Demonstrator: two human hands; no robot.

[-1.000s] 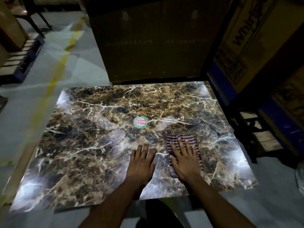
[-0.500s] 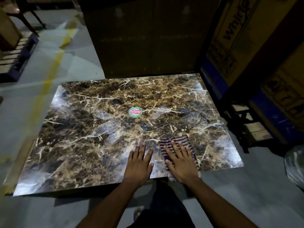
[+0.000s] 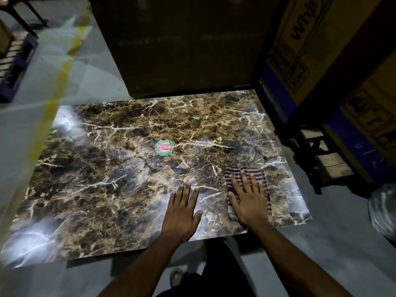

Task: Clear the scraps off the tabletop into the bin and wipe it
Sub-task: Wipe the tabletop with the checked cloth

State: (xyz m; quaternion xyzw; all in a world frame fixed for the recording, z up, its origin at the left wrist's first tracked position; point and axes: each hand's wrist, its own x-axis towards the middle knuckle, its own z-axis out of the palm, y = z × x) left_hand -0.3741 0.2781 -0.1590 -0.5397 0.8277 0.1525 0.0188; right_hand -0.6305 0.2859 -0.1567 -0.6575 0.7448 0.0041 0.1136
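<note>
Now the right hand (image 3: pixel 249 202), flat on the striped cloth (image 3: pixel 246 174), has slid it rightward across the table (image 3: pixel 107 179); the left hand (image 3: pixel 182 213) rests flat, empty. Wiping is underway.

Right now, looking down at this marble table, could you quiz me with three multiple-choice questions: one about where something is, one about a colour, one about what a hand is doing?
1. Where is the striped cloth?
A. near the tabletop's right front corner
B. on the floor
C. over the sticker

2. What colour is the band on the round sticker?
A. blue
B. red
C. black

3. How is the right hand?
A. clenched in a fist
B. lifted clear of the table
C. flat, fingers straight, pressing the cloth

Answers:
1 A, the cloth lies at the right front, apart from the sticker.
2 B, a red band crosses its middle.
3 C, the palm lies on the cloth; the left hand rests flat beside it.
</note>
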